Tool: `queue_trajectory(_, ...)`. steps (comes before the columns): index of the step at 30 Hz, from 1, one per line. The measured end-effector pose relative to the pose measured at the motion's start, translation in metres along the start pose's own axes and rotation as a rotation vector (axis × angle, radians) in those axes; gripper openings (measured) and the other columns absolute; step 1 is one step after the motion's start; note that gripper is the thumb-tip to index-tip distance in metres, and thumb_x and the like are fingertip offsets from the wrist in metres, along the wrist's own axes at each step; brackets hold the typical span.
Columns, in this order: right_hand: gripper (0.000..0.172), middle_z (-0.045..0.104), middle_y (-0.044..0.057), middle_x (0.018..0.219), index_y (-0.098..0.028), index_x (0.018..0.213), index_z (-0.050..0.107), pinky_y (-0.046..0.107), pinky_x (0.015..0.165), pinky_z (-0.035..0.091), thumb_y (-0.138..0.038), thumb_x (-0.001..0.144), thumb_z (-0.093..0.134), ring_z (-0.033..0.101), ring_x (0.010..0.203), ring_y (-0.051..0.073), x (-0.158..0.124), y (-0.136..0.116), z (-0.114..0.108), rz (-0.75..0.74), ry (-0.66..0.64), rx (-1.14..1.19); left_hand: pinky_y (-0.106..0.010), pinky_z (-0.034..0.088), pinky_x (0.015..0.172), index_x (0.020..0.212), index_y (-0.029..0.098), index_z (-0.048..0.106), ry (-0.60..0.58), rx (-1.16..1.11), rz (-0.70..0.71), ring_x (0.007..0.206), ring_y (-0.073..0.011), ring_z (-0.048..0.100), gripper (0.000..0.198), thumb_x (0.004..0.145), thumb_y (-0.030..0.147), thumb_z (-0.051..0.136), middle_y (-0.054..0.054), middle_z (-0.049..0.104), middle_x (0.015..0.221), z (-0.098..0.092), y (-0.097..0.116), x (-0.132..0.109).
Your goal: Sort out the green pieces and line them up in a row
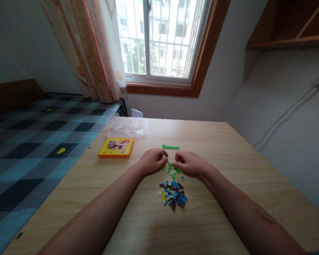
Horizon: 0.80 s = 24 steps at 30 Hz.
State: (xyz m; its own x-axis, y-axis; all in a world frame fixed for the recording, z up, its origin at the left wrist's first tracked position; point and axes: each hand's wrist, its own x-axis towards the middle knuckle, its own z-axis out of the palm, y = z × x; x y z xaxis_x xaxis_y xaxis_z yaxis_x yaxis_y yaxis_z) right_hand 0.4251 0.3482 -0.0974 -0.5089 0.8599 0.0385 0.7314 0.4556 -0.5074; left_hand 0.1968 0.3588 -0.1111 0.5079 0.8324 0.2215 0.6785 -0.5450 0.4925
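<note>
My left hand (153, 160) rests on the table left of a loose scatter of small green bricks (170, 169). Its fingers are curved, with a gap between thumb and forefinger and nothing visible between them. From the other side, my right hand (189, 163) reaches to the scatter's upper edge. Its fingers are curled and drawn together at the tips; whatever they hold is too small to make out. Beyond both hands stands a neat row of green bricks (171, 147). Nearer to me lies a mixed pile of blue, brown and yellow bricks (174, 194).
A yellow-orange box (116, 148) lies to the left on the wooden table (202, 138). Behind it is a clear plastic case (126, 127) with its lid raised. A bed with a checked cover (42, 131) adjoins the table's left side. A window is ahead.
</note>
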Motion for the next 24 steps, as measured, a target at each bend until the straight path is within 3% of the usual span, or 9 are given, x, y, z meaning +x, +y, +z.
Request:
queue_trajectory(7, 0.031, 0.062, 0.002, 0.073, -0.02, 0.075, 0.056, 0.026, 0.057, 0.03, -0.046, 0.09, 0.06, 0.05, 0.065, 0.015, 0.002, 0.004, -0.001, 0.043, -0.028, 0.028, -0.035, 0.045, 0.087, 0.115, 0.021, 0.066, -0.063, 0.063, 0.052, 0.095, -0.0242, 0.063, 0.044, 0.078, 0.042, 0.07, -0.006, 0.069, 0.095, -0.004, 0.009, -0.004)
queue_trajectory(13, 0.032, 0.062, 0.002, 0.075, -0.019, 0.076, 0.06, 0.026, 0.059, 0.033, -0.046, 0.092, 0.056, 0.052, 0.069, 0.016, 0.007, 0.018, 0.0, 0.006, -0.064, 0.097, -0.04, 0.043, 0.098, 0.119, 0.021, 0.065, -0.123, 0.081, 0.041, 0.112, -0.0286, 0.059, 0.052, 0.072, 0.042, 0.073, -0.009, 0.068, 0.112, -0.007, 0.011, -0.005)
queue_trajectory(24, 0.039, 0.059, 0.001, 0.068, -0.018, 0.07, 0.06, 0.025, 0.058, 0.031, -0.047, 0.094, 0.051, 0.049, 0.065, 0.014, 0.009, 0.023, 0.004, 0.004, -0.024, 0.097, -0.028, 0.044, 0.072, 0.115, 0.023, 0.067, -0.143, -0.05, 0.009, 0.082, -0.0192, 0.059, 0.046, 0.07, 0.03, 0.069, 0.0, 0.063, 0.084, -0.012, 0.006, -0.002)
